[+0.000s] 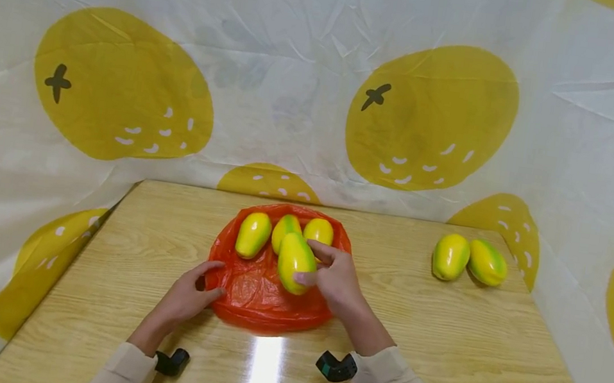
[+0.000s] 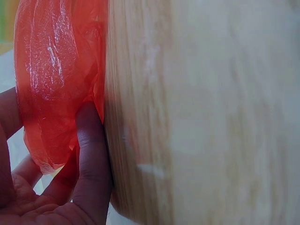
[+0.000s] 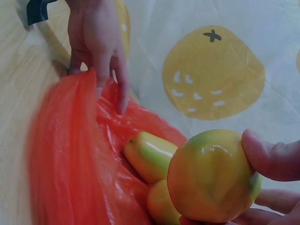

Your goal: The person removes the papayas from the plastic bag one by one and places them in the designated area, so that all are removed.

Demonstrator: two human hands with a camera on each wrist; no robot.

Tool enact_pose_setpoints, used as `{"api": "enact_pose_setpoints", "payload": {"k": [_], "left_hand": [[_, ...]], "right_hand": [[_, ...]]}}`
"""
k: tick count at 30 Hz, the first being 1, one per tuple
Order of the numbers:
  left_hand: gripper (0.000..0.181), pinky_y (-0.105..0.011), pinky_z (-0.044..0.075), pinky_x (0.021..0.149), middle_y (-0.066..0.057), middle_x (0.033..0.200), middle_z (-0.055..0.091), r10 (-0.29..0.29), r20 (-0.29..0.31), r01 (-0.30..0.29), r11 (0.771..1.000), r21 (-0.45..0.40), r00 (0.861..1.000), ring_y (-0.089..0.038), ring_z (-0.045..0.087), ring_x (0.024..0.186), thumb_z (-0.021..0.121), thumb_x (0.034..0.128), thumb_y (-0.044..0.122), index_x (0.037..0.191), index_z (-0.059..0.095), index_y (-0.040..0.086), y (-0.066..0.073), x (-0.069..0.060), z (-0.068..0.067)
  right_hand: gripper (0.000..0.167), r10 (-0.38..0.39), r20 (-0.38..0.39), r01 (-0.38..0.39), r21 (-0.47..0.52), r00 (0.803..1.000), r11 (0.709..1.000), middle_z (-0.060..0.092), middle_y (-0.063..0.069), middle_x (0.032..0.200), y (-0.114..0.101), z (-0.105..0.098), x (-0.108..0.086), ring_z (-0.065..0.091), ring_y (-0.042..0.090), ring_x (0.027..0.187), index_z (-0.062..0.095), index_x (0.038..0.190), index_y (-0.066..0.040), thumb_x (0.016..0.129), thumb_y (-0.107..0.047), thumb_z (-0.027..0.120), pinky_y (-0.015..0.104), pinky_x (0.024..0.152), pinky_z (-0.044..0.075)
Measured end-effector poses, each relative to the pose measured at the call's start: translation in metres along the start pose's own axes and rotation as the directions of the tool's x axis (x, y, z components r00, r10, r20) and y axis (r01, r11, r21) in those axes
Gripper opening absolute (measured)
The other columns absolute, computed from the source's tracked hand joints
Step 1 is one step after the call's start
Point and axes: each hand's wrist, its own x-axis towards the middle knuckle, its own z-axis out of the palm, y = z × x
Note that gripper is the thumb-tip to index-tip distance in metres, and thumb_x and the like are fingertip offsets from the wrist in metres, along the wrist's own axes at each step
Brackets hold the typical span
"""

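A red plastic bag [image 1: 253, 291] lies spread open on the table, its rim rolled up around it. Three yellow-green papayas rest inside along the far side: a left one [image 1: 253, 235], a middle one [image 1: 285, 226] partly covered, and a right one [image 1: 319, 229]. My right hand [image 1: 337, 281] holds another papaya [image 1: 295, 264] over the bag, thumb on the near side. In the right wrist view, that papaya [image 3: 211, 178] shows its rounded end. At the bag's left side my left hand [image 1: 185, 297] grips the rim, with red film [image 2: 51, 84] between thumb and fingers.
Two more papayas lie side by side at the table's far right, one upright-looking [image 1: 451, 257] and one slanted [image 1: 487, 262]. The wooden table [image 1: 411, 328] meets a white fruit-printed cloth [image 1: 286, 85] at the back and sides.
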Motion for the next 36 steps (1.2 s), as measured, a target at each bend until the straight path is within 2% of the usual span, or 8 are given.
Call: {"api": "enact_pose_setpoints", "payload": {"k": [6,11,17,23,30,36], "left_hand": [[0.058,-0.046,0.049,0.106,-0.018,0.157,0.046,0.002,-0.001,-0.002,1.0,0.002,1.0,-0.033,0.049,0.132,0.071,0.0972,0.02,0.151,0.051,0.018,0.0,-0.001,0.001],[0.058,-0.054,0.047,0.113,-0.019,0.161,0.042,-0.004,0.005,0.004,1.0,-0.007,1.0,-0.035,0.046,0.138,0.07,0.0977,0.02,0.152,0.05,0.018,-0.002,-0.001,0.001],[0.057,-0.049,0.049,0.109,-0.019,0.159,0.044,0.001,-0.006,-0.001,1.0,0.0,1.0,-0.034,0.048,0.134,0.07,0.0972,0.019,0.151,0.051,0.018,0.0,0.0,0.0],[0.058,-0.054,0.047,0.114,-0.019,0.16,0.043,-0.003,-0.004,0.003,1.0,-0.004,1.0,-0.035,0.047,0.137,0.07,0.0974,0.019,0.152,0.051,0.017,-0.001,-0.001,0.0],[0.056,-0.041,0.05,0.101,-0.018,0.156,0.046,-0.003,-0.007,0.003,1.0,0.002,1.0,-0.032,0.049,0.129,0.071,0.0971,0.019,0.15,0.052,0.018,-0.001,0.0,0.001],[0.057,-0.047,0.05,0.108,-0.018,0.157,0.046,-0.012,-0.012,0.013,1.0,0.006,1.0,-0.033,0.049,0.132,0.071,0.0973,0.02,0.151,0.051,0.018,0.0,0.001,0.001]], "right_hand": [[0.072,0.013,-0.013,-0.013,-0.009,1.0,1.0,0.053,0.015,0.157,-0.004,-0.011,-0.001,0.056,0.035,0.129,0.057,0.15,-0.012,0.084,0.007,0.078,0.044,0.104,0.057],[0.071,0.012,-0.018,-0.012,-0.006,1.0,1.0,0.053,0.016,0.157,-0.005,-0.02,0.001,0.054,0.036,0.131,0.057,0.149,-0.011,0.084,0.007,0.078,0.042,0.104,0.057],[0.073,0.018,-0.026,-0.019,-0.01,0.999,1.0,0.051,0.016,0.158,-0.007,-0.029,0.003,0.05,0.035,0.138,0.056,0.15,-0.011,0.084,0.007,0.078,0.043,0.107,0.055],[0.074,0.021,-0.037,-0.022,-0.02,0.999,1.0,0.05,0.015,0.159,-0.008,-0.037,0.004,0.049,0.035,0.14,0.055,0.151,-0.011,0.084,0.006,0.079,0.045,0.108,0.053],[0.072,0.006,-0.057,-0.007,-0.017,0.998,1.0,0.051,0.018,0.157,-0.01,-0.047,0.004,0.051,0.037,0.137,0.056,0.149,-0.007,0.083,0.007,0.08,0.043,0.107,0.054],[0.072,-0.015,-0.054,0.015,-0.005,0.998,1.0,0.051,0.021,0.157,-0.01,-0.057,0.005,0.054,0.04,0.136,0.054,0.15,-0.004,0.083,0.006,0.079,0.035,0.101,0.058]]}}
